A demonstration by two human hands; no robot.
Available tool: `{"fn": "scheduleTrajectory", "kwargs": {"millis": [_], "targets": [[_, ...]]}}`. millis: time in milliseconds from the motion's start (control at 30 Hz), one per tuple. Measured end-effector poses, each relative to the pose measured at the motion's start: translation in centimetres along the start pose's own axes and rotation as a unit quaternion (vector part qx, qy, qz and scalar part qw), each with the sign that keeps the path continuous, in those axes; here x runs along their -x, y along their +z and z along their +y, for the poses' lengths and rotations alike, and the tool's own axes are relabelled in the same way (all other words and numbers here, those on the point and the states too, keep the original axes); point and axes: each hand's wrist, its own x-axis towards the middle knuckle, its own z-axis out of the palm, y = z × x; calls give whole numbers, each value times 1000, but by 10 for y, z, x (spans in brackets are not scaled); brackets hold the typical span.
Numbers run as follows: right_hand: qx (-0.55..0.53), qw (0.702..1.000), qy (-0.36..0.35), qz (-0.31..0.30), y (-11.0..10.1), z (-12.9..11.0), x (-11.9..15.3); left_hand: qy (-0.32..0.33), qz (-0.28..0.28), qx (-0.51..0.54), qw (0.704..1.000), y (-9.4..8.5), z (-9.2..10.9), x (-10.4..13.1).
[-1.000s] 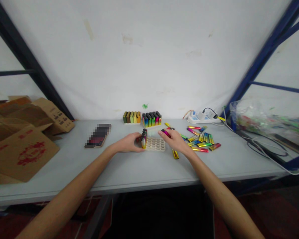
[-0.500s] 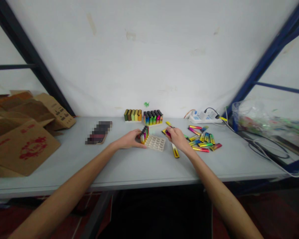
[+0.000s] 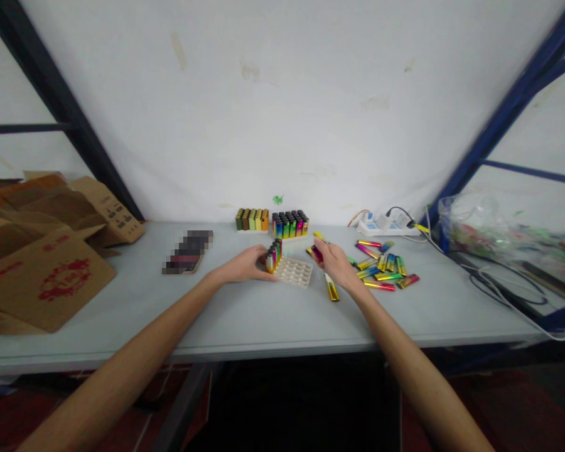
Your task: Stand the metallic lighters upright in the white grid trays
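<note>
Left of center, our left hand (image 3: 245,263) grips the left end of a pale tray (image 3: 295,271). Above, mid-frame, we see a yellow-brown set (image 3: 252,220) and a black-topped set (image 3: 290,224), both looking full. Tray: upright lighters (image 3: 274,256) along left side, most cells bare. Our right hand (image 3: 333,259) pinches a dark-magenta lighter (image 3: 317,252); loose lighters (image 3: 388,276) remain, right.

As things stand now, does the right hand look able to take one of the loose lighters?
Probably yes: the loose lighters lie mostly uncovered beside the right hand, though the lighter it holds might get in the way.
</note>
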Motion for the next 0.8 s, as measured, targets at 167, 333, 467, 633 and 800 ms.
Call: {"fn": "scheduleTrajectory", "kwargs": {"millis": [167,333,467,633,800], "targets": [[18,1000,-1,17,0,2,0,2,6,22,1000,0,-1,0],[24,999,-6,33,-1,4,0,1,12,26,1000,2,-5,-1],[32,999,-11,28,-1,4,-1,2,11,18,1000,3,-5,-1],[-1,999,-11,31,1,4,0,3,5,17,1000,1,-1,0],[22,998,-18,48,0,3,1,0,1,22,1000,0,1,1]]}}
